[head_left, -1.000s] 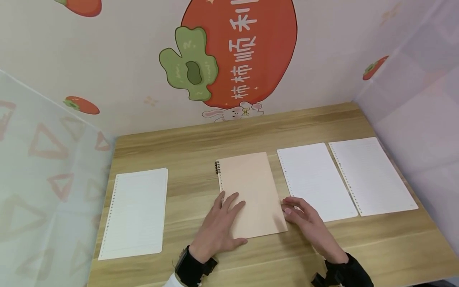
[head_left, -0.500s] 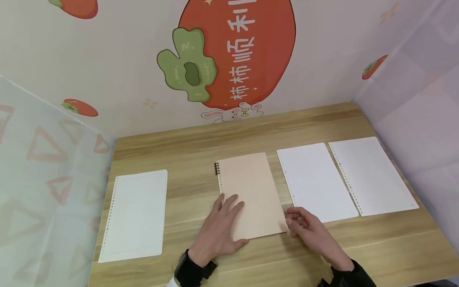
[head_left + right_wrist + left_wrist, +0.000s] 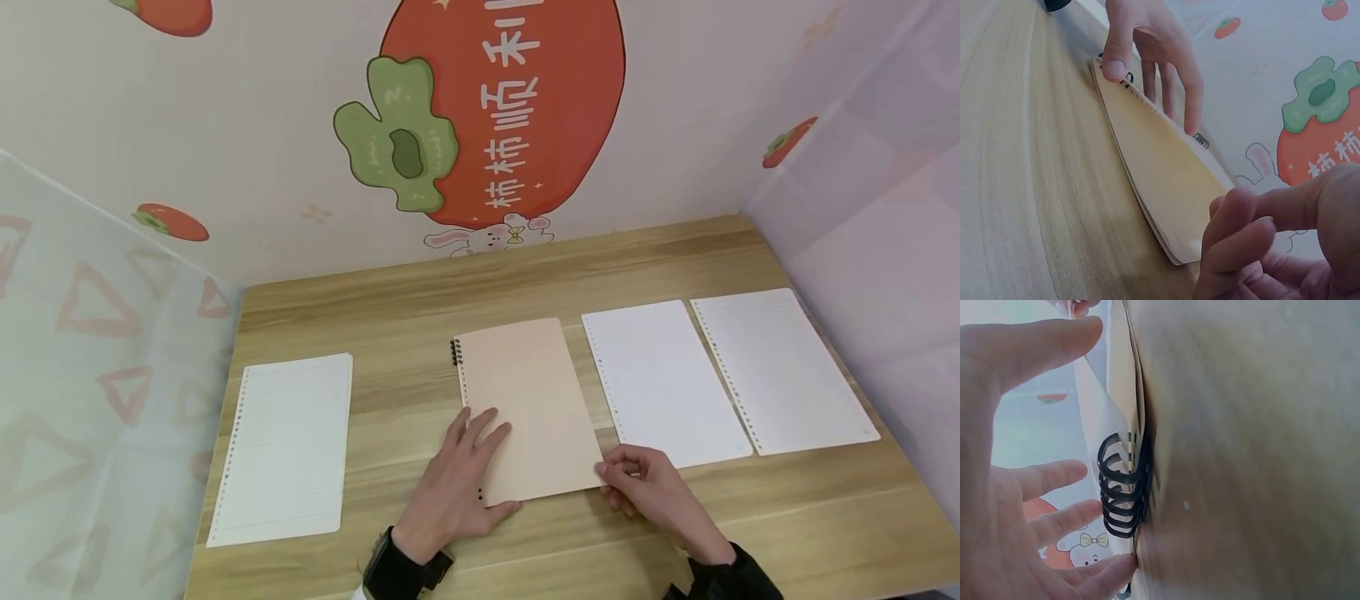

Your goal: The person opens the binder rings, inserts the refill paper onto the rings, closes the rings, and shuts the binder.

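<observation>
Noted nearest: black band (image 3: 401,575) on left wrist. Observed left hand (image 3: 450,496) resting on lower left part of notebook (image 3: 528,417), fingers spread, gripping nothing. Observed right hand (image 3: 652,483) pinching lower right corner of cover (image 3: 517,367). In right wrist view, saw cover raised along near edge, with gap beneath. In left wrist view, saw black rings (image 3: 1117,477) close by left fingers. Found notebook mid-bench (image 3: 405,375), with white stack (image 3: 281,450) well apart to left. Recorded at right: inner sheet (image 3: 667,383) near notebook, outer sheet (image 3: 783,375) just beside inner. Noted farthest: wall (image 3: 262,125) printed with large persimmon (image 3: 555,108).
</observation>
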`<action>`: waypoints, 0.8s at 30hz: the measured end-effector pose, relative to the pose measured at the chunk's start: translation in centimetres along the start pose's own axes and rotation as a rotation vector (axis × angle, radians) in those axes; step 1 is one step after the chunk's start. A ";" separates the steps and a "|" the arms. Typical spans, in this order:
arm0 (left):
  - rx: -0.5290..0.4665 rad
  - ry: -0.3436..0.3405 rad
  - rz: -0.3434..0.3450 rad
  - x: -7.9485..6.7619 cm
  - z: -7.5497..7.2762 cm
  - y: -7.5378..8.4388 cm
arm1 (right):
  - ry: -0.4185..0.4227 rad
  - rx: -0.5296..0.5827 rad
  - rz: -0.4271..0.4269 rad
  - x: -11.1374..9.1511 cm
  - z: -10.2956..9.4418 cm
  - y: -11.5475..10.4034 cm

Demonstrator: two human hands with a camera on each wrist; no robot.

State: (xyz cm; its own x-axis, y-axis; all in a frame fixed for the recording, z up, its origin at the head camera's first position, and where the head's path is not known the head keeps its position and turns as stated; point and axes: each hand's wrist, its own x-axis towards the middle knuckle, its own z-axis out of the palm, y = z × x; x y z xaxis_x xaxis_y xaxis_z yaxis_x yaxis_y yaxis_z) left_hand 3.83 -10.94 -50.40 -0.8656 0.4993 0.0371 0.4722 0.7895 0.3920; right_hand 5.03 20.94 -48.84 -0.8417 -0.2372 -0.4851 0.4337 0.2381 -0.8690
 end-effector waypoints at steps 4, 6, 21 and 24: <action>0.012 0.011 0.004 -0.1 0.0 0.0 | 0.003 0.000 -0.015 -0.2 0.0 -0.3; 0.004 0.015 0.004 0.0 -0.1 0.0 | 0.014 -0.003 -0.022 -0.3 0.1 -0.6; -0.295 0.102 -0.088 8.8 -3.7 0.1 | 0.007 -0.004 -0.120 -1.1 0.6 -1.9; -0.330 0.077 -0.127 12.0 -4.1 0.8 | 0.016 -0.005 -0.147 -1.1 0.8 -1.9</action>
State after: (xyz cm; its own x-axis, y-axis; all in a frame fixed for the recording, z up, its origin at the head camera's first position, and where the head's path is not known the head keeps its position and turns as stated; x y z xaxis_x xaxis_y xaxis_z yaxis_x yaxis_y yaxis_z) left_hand -6.85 -5.78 -45.87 -0.9299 0.3664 0.0328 0.2917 0.6800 0.6727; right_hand 5.42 19.97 -46.70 -0.9013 -0.2545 -0.3504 0.3034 0.2064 -0.9302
